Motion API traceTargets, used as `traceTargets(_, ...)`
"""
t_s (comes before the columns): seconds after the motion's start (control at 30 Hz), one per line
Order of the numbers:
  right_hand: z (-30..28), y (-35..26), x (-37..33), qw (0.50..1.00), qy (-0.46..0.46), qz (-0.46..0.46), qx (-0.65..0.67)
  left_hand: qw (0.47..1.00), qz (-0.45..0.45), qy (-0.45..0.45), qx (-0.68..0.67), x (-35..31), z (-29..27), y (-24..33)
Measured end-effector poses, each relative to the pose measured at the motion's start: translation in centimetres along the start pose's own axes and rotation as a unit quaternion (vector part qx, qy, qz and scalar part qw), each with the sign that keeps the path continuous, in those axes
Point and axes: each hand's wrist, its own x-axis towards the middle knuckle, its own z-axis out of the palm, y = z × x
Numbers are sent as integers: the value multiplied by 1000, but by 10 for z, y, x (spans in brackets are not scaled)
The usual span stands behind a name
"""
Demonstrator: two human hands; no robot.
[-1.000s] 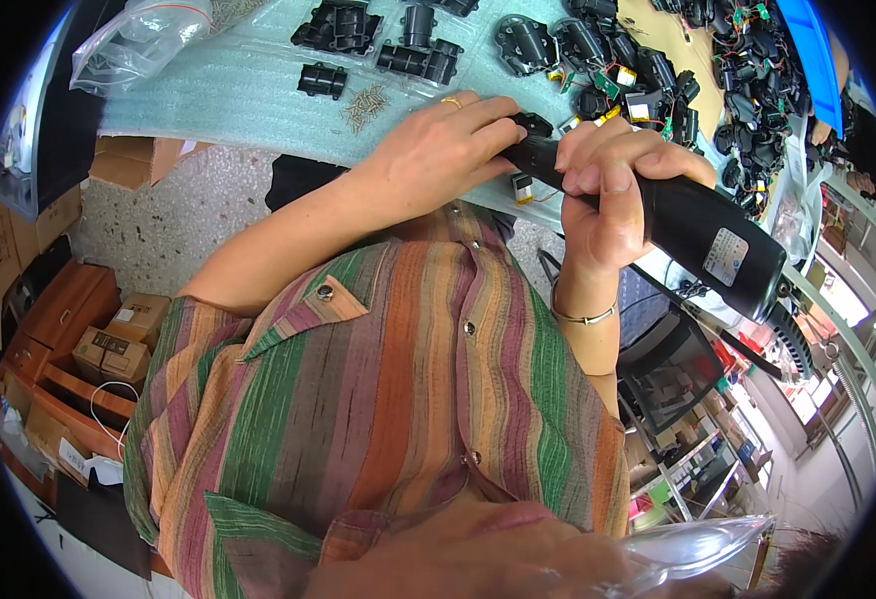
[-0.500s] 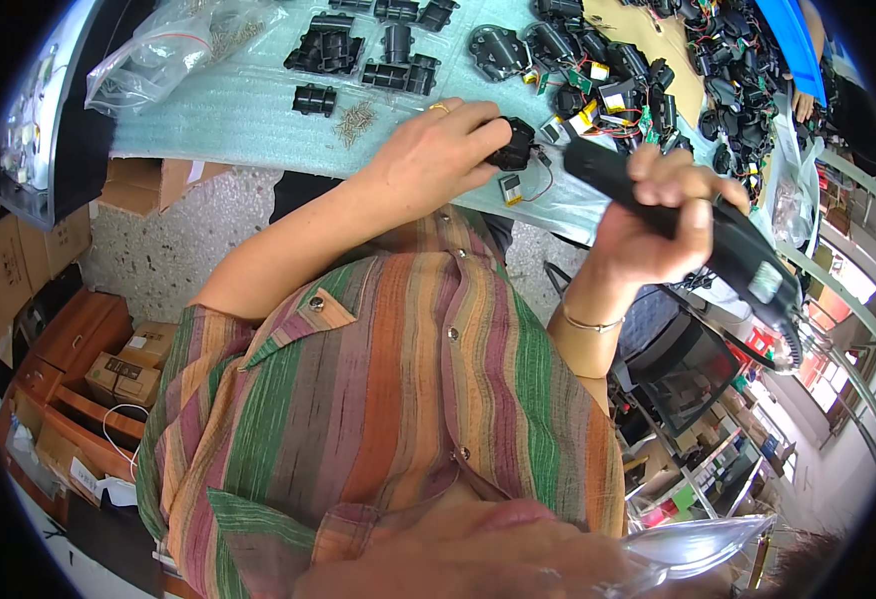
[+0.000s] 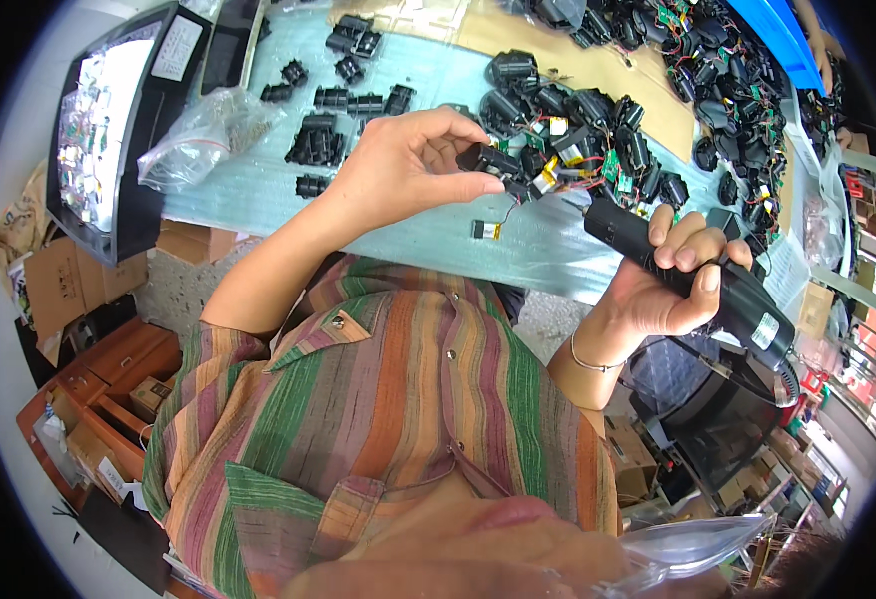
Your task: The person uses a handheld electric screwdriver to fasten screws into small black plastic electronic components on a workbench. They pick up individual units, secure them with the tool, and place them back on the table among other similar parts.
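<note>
My left hand [image 3: 383,165] pinches a small black plastic housing [image 3: 488,160] between thumb and fingers, above the front part of the table. A small silver battery [image 3: 483,230] with a yellow end hangs by a thin wire below that housing. My right hand [image 3: 673,275] is wrapped round a black electric screwdriver [image 3: 743,309] with a coiled cord at its rear. Its thin bit points left toward the housing, apart from it. Just behind the housing lies a heap of similar black housings [image 3: 593,110] with wires, green boards and batteries.
Empty-looking black shells [image 3: 315,142] lie left on the pale green table mat [image 3: 248,195], near a clear plastic bag [image 3: 198,150] of small screws. A lit panel [image 3: 108,130] stands far left. More wired housings [image 3: 723,110] and a blue bin [image 3: 778,40] are at right, near another person's arm.
My left hand has turned and now holds the housing with thumb and fingers spread wider around it. The screwdriver sits a little lower. The whole view has shifted.
</note>
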Motion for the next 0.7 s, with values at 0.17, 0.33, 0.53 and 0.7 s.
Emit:
traceTargets(0.17, -5, 3, 8, 1000, 0, -18, -7, 985, 128, 32, 116, 21, 0, 13)
traceTargets(0.33, -6, 0, 13, 999, 21, -38, 18, 968, 203, 31, 145, 64, -14, 38)
traceTargets(0.53, -12, -4, 23, 997, 49, -55, 40, 962, 247, 112, -4, 195, -21, 77)
traceTargets(0.7, -20, -3, 31, 994, 80, -75, -13, 918, 314, 224, 92, 341, 10, 68)
